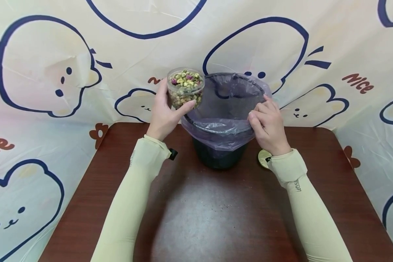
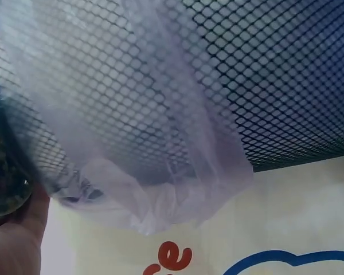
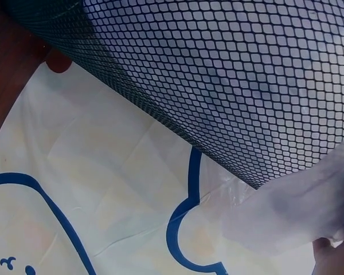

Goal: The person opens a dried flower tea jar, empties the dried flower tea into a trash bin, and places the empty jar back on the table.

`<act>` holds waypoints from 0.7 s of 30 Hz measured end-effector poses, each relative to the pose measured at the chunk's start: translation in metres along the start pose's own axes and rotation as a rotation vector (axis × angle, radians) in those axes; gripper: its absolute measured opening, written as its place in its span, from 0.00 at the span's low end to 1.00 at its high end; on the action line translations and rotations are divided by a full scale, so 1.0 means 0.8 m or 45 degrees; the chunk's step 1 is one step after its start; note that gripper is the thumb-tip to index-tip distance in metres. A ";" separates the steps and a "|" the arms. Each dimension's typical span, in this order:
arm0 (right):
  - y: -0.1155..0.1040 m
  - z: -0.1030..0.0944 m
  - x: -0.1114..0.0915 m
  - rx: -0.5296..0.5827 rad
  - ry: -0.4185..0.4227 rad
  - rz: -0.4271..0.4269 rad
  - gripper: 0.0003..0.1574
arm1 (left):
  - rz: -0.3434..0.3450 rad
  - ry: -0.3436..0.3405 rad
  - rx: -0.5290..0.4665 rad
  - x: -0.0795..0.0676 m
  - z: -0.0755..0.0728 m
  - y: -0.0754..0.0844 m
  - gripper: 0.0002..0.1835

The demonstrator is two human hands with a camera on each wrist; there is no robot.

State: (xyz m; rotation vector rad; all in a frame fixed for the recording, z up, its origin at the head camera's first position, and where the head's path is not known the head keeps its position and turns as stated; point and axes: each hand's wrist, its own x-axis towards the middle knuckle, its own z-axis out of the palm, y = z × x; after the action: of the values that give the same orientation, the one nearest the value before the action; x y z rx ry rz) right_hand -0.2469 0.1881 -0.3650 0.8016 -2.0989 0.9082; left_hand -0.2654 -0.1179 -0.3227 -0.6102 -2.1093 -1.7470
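Note:
My left hand (image 1: 168, 109) holds a clear plastic jar (image 1: 186, 98) of dried flower buds, yellow-green with a few pink ones. It is held upright beside the left rim of a dark mesh wastebasket (image 1: 216, 156). A translucent purple bin bag (image 1: 222, 140) lines the basket and folds over its rim. At the right rim, my right hand (image 1: 266, 122) grips the basket's edge through the bag, fingers curled. The left wrist view catches part of the jar (image 2: 6, 177) past the bag's edge. In the right wrist view, only some fingers (image 3: 332, 258) show at the bag.
A round gold lid (image 1: 264, 158) lies on the brown table (image 1: 216, 218), partly behind my right wrist. Small dark crumbs are scattered in front of the basket. A cloth with cartoon bears (image 1: 134, 54) hangs close behind and on both sides.

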 end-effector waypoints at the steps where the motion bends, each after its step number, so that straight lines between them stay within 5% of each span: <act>1: 0.000 0.000 0.000 0.001 0.002 0.000 0.29 | -0.009 -0.009 0.044 0.003 0.001 0.000 0.44; 10: -0.002 0.001 0.001 0.012 0.023 -0.005 0.28 | 0.002 -0.051 0.397 0.025 0.018 0.004 0.48; 21: -0.003 0.003 0.001 0.058 0.074 -0.011 0.25 | 0.012 -0.152 0.501 0.025 0.031 0.000 0.50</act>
State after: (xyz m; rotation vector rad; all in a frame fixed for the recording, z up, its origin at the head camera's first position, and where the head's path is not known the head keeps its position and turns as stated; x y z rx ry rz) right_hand -0.2467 0.1846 -0.3647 0.7980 -2.0298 0.9663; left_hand -0.2820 -0.0914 -0.3168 -0.6188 -2.4353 -1.2622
